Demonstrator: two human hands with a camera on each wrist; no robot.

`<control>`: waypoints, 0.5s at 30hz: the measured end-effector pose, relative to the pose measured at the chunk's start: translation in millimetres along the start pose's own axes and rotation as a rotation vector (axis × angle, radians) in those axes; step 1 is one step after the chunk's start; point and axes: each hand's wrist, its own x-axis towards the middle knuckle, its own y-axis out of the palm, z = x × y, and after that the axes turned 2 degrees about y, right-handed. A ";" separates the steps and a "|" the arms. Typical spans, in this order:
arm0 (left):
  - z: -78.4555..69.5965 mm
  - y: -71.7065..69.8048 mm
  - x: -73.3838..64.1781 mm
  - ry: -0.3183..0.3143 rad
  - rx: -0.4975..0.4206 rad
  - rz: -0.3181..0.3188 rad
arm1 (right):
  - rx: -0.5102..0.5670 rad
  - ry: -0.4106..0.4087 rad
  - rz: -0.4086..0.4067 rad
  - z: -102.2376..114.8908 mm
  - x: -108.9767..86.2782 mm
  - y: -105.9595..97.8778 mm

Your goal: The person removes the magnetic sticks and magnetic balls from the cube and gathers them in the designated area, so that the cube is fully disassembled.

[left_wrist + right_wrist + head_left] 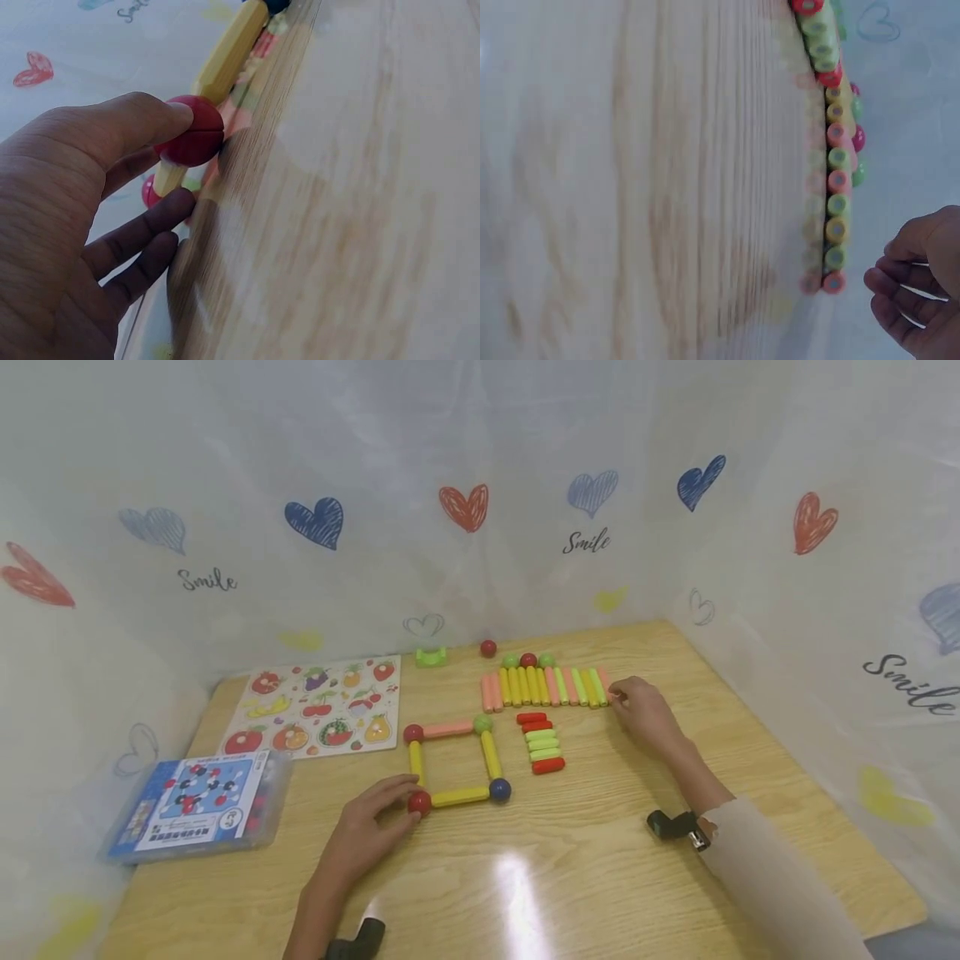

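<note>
A square of magnetic sticks and balls lies on the table. Its yellow stick (pixel 461 797) runs between a red ball (pixel 420 802) and a blue ball (pixel 499 789); a pink stick (pixel 448 728) forms the far side. My left hand (pixel 375 827) holds the near-left red ball, thumb pressed on it in the left wrist view and index finger partly hidden behind. My right hand (pixel 647 714) is beside the right end of a long row of coloured sticks (pixel 534 687), close to the last pink stick (pixel 833 283). Its fingers are loosely bent, with nothing visible in them.
Short red and light-green sticks (pixel 543 744) lie between the square and my right hand. Red and green balls (pixel 528 660) sit behind the long row. A green curved piece (pixel 431 657), a fruit sticker board (pixel 322 710) and a plastic box (pixel 198 802) lie farther left.
</note>
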 end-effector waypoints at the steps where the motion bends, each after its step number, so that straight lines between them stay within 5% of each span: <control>1: -0.3 -0.8 0.3 -0.002 0.006 0.002 | -0.001 -0.030 -0.014 6.9 -2.1 0.7; 15: -1.3 -0.3 -0.7 -0.003 -0.005 -0.007 | 0.111 -0.643 0.023 102.6 -53.5 51.9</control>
